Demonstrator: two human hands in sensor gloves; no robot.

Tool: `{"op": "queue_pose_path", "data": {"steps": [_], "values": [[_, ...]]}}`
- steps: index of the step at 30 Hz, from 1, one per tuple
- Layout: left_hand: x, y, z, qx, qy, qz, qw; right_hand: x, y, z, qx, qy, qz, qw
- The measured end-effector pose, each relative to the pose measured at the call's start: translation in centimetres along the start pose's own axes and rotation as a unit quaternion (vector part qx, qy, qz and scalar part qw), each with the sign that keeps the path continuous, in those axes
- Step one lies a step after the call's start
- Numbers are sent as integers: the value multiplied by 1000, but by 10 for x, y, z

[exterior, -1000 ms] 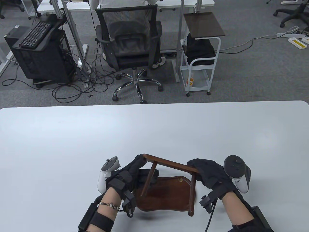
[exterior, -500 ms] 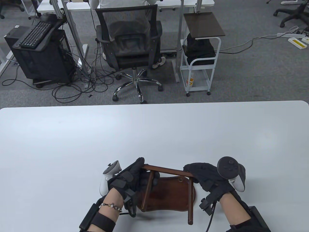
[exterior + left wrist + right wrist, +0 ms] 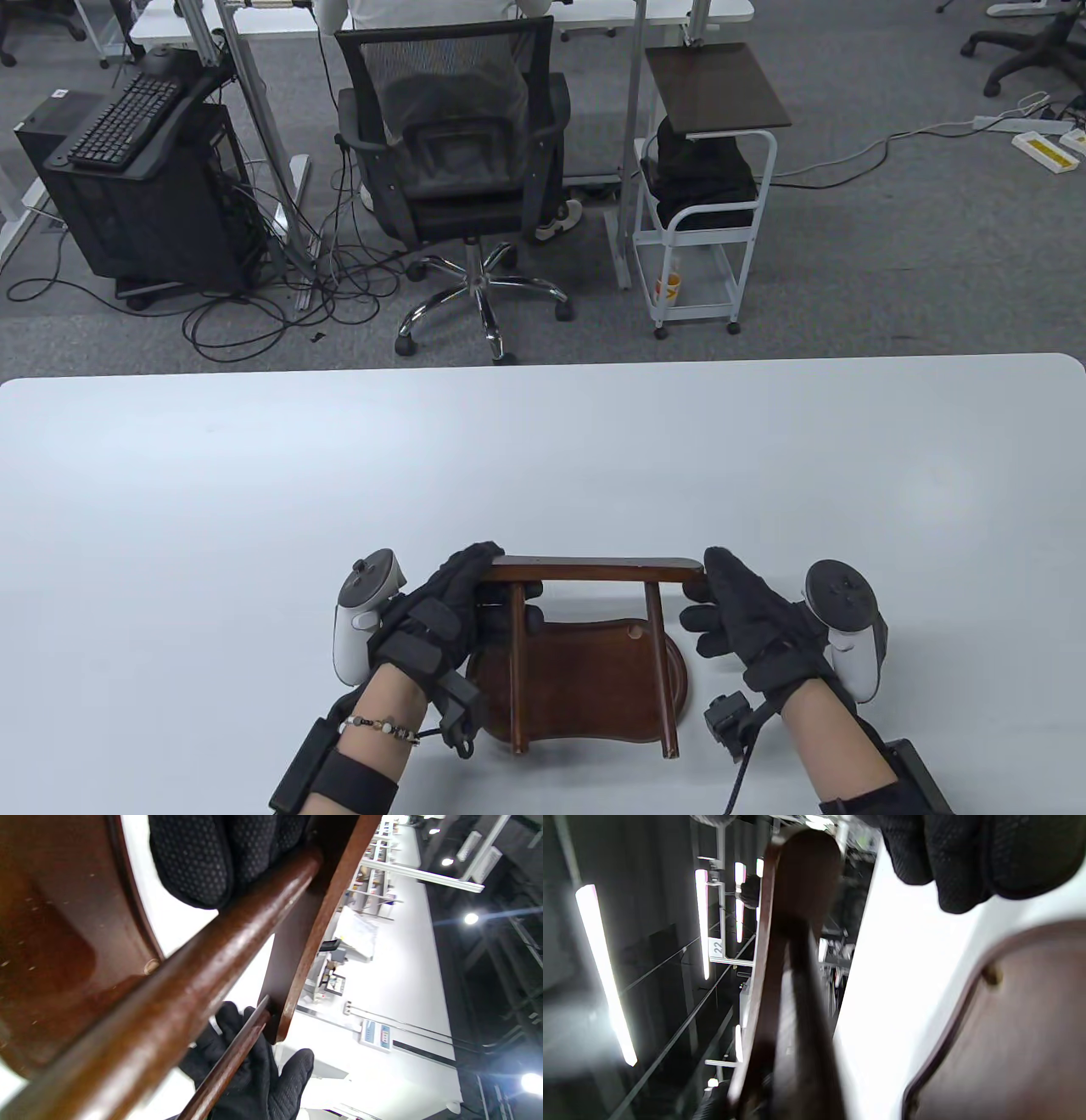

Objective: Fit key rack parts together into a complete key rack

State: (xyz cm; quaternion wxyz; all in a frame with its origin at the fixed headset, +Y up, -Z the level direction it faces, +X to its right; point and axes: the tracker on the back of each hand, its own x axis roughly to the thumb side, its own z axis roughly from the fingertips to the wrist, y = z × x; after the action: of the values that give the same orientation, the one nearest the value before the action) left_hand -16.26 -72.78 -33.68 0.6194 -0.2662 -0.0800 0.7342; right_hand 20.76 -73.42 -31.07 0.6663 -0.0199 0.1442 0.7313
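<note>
A dark wooden frame, a top bar [image 3: 594, 567] with two round posts [image 3: 517, 671], stands over a dark wooden base board [image 3: 585, 688] near the table's front edge. The posts' lower ends lie at the board's near edge. My left hand [image 3: 496, 594] grips the bar's left end and the left post. In the left wrist view its fingers [image 3: 203, 857] wrap around the post [image 3: 191, 976] beside the board [image 3: 51, 942]. My right hand [image 3: 708, 594] is spread open at the bar's right end, index tip against it. In the right wrist view its fingers [image 3: 967, 853] hang clear of the bar [image 3: 801, 870].
The white table [image 3: 254, 509] stretches wide to the left, right and far side of the parts. Beyond its far edge are an office chair [image 3: 458, 170], a small white cart [image 3: 704, 212] and a computer stand [image 3: 136, 187].
The frame has swung from tilted to square over the base board. My right hand has let go of the bar's right end and opened. My left hand has kept its grip.
</note>
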Motion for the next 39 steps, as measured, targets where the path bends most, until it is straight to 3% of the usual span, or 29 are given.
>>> {"op": "queue_pose_path", "data": {"steps": [3, 7, 17, 22, 29, 34, 39], "values": [[1, -2, 0, -4, -15, -14, 1000, -6, 12, -3, 49, 12, -76, 996], [1, -8, -1, -11, -19, -41, 999, -10, 21, -6, 76, 24, -129, 989], [5, -16, -2, -23, -38, -101, 994, -11, 19, -5, 50, 34, -172, 983], [7, -14, -2, -37, -64, -109, 991, -1, 20, -4, 25, -43, -158, 986], [13, -12, 1, -34, -103, -115, 987, 9, 24, -5, 50, -139, -175, 973], [8, -5, -1, -53, -106, -51, 992, 10, 27, -8, 95, -175, -189, 962], [11, 0, 0, -50, -122, -68, 989, 7, 31, -12, 116, -185, -199, 956]]}}
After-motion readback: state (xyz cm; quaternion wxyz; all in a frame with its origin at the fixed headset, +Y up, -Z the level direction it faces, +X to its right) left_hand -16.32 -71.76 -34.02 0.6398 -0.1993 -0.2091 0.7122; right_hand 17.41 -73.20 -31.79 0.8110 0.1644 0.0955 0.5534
